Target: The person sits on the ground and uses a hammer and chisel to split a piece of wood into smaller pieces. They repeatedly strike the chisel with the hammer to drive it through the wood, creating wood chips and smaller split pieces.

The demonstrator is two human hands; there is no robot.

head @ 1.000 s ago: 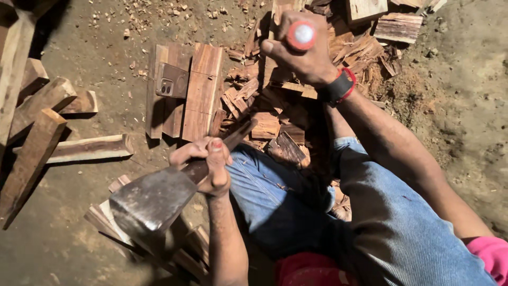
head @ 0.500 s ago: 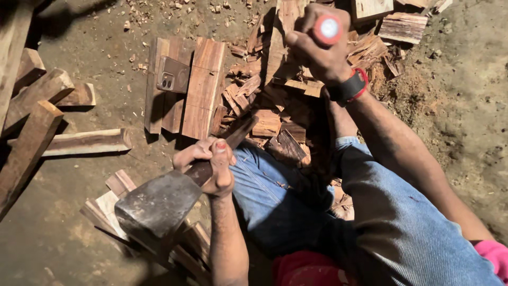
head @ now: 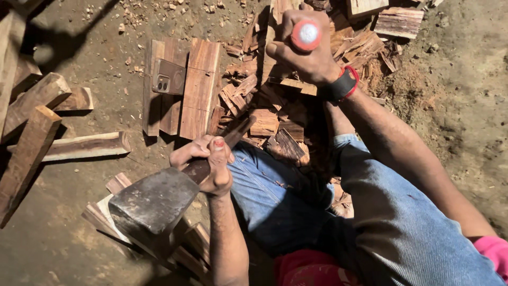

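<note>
My left hand (head: 208, 164) grips a wooden handle (head: 233, 136) just behind a heavy dark metal axe head (head: 153, 204). The head rests on a stack of thin wood slats (head: 114, 220) by my knee. My right hand (head: 304, 55) is raised toward the camera, closed around a tool handle whose round red and white end (head: 306, 34) faces me; the rest of that tool is hidden. A black and red wristband (head: 344, 85) sits on that wrist. My legs in blue jeans (head: 286, 196) are folded on the dirt.
A pile of split wood pieces and chips (head: 275, 122) lies in front of my knees. Flat planks (head: 198, 87) carry a brown phone (head: 168, 78). Longer wood blocks (head: 32, 143) lie at the left. More blocks (head: 399, 21) are at the top right on the dirt ground.
My right hand with the red-ended tool drifted slightly right, then back left, staying raised. My left hand and the axe head have hardly moved.
</note>
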